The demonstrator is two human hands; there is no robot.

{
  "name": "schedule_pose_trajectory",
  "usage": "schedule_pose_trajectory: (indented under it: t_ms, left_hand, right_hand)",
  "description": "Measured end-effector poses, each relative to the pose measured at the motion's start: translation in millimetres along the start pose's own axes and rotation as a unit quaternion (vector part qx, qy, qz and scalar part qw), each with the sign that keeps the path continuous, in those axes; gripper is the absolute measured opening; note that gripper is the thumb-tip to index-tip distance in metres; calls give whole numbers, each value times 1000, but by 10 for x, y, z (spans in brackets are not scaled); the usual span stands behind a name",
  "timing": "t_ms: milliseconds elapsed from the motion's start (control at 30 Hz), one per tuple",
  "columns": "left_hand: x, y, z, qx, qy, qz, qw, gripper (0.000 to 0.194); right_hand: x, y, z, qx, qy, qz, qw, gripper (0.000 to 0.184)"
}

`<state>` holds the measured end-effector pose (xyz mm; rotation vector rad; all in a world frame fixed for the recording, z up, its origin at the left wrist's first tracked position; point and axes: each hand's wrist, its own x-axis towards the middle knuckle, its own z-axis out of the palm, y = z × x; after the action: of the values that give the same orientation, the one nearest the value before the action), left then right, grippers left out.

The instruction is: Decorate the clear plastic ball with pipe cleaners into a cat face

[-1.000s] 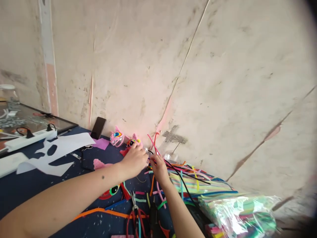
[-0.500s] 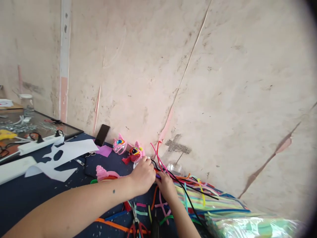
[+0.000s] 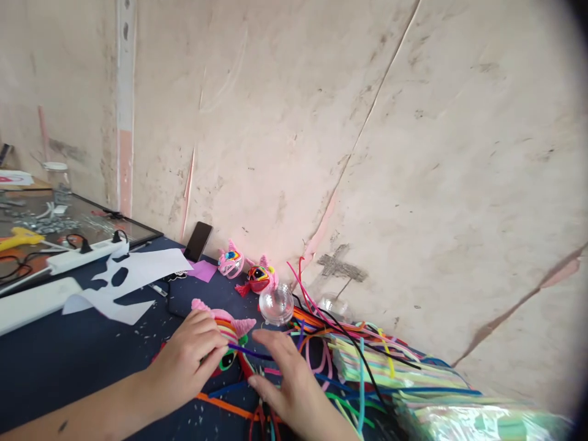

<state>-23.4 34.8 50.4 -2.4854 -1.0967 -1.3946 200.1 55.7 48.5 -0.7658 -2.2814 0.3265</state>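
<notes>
My left hand (image 3: 190, 349) is closed over a pink pipe-cleaner figure (image 3: 243, 326) with a rainbow-striped band and a green-ringed eye. Between its thumb and fingers it pinches a purple pipe cleaner (image 3: 252, 352), which lies across the figure and points to the right. My right hand (image 3: 294, 383) is beside it, thumb and fingers spread, with the purple strand's far end reaching its fingers. Red-handled scissors (image 3: 261, 411) lie partly hidden beneath that hand. Behind stands a clear plastic ball (image 3: 276, 304).
Two finished-looking pink figures, one with a clear body (image 3: 231, 262) and one with a red tail (image 3: 260, 277), stand by the wall. Bundles of coloured pipe cleaners (image 3: 367, 361) fill the right. A phone (image 3: 198, 241), cut white paper (image 3: 151, 266) and a power strip (image 3: 87, 254) are left.
Both hands have come down from beside the clear ball, the left one moving left onto the pink figure with the purple pipe cleaner. My right hand has opened. The view has shifted slightly.
</notes>
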Motion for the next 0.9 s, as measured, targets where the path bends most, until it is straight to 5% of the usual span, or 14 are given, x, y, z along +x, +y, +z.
schedule_pose_trajectory:
  t_ms: [133, 333, 433, 600, 900]
  left_hand:
    - [-98, -104, 12, -27, 21, 1, 999, 21]
    - [-55, -378, -167, -43, 108, -114, 987, 16]
    - [-30, -444, -222, -35, 126, -153, 980, 15]
    - [-226, -483, -96, -5, 131, -116, 985, 15]
    - [-353, -479, 66, 15, 22, -3, 1000, 30]
  right_hand:
    - [99, -109, 370, 20, 54, -26, 998, 23]
    - [341, 146, 509, -46, 126, 50, 990, 23]
    - [434, 143, 582, -120, 117, 24, 986, 28]
    - [520, 56, 708, -204, 90, -57, 973, 31]
    - [583, 28, 750, -245, 58, -79, 965, 34]
